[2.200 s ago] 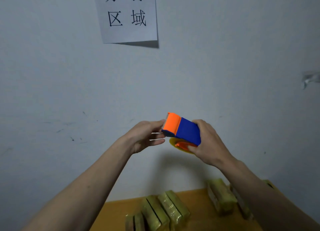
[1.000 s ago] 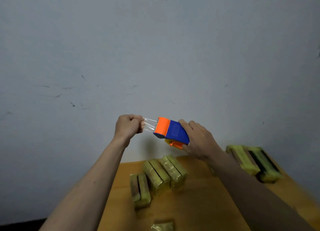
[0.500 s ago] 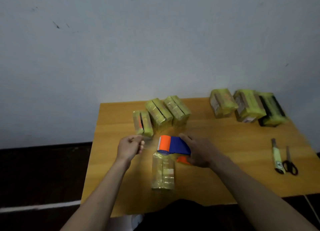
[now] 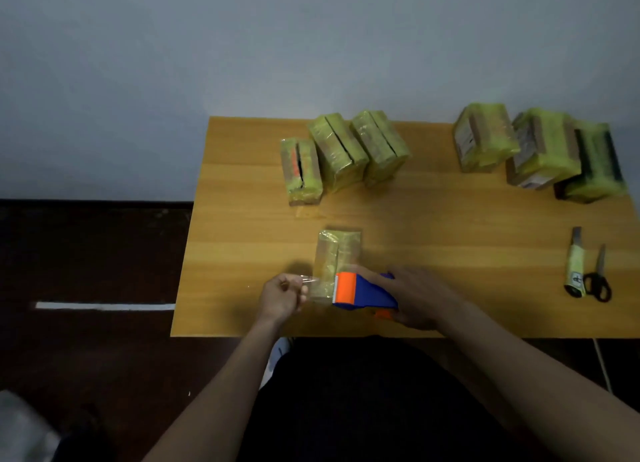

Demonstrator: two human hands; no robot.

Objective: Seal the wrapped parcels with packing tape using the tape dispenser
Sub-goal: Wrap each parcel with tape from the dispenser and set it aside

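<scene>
Now left fingers pinch tape; right fingers grip dispenser over parcel.

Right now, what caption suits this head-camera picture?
Left hand pinches clear tape pulled from the dispenser in the right hand, over a wrapped parcel.

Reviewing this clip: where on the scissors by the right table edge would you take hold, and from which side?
Take the scissors by the black loop handles, coming from the near edge of the table. The handles point toward the person and the blades point away. The knife lies close on their left, so approach from the right.
</scene>
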